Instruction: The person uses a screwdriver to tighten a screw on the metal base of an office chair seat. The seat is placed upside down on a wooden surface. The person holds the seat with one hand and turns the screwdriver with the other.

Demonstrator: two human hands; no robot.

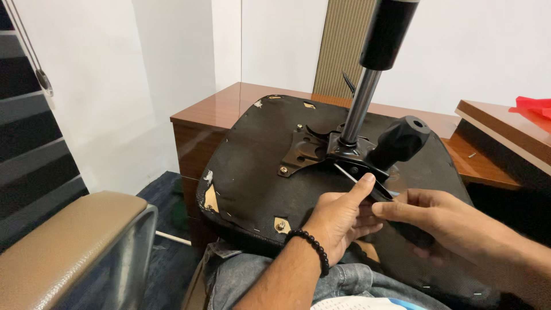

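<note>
An upturned black chair seat [252, 166] rests on my lap, its worn underside facing up. A black metal plate [307, 150] is bolted to it, and a silver gas cylinder [360, 109] with a black sleeve [387, 31] rises from the plate. A black knob handle [400, 140] sticks out to the right. My left hand [338, 217], wearing a black bead bracelet, has its thumb laid along a thin metal lever [357, 178] under the plate. My right hand [445, 221] pinches the same lever's near end, fingertips touching my left thumb.
A glossy brown wooden desk [229, 106] stands behind the seat, with a raised wooden shelf [505, 129] at right holding something red [534, 106]. A tan padded chair part [63, 247] fills the lower left. Blue carpet [166, 192] lies below.
</note>
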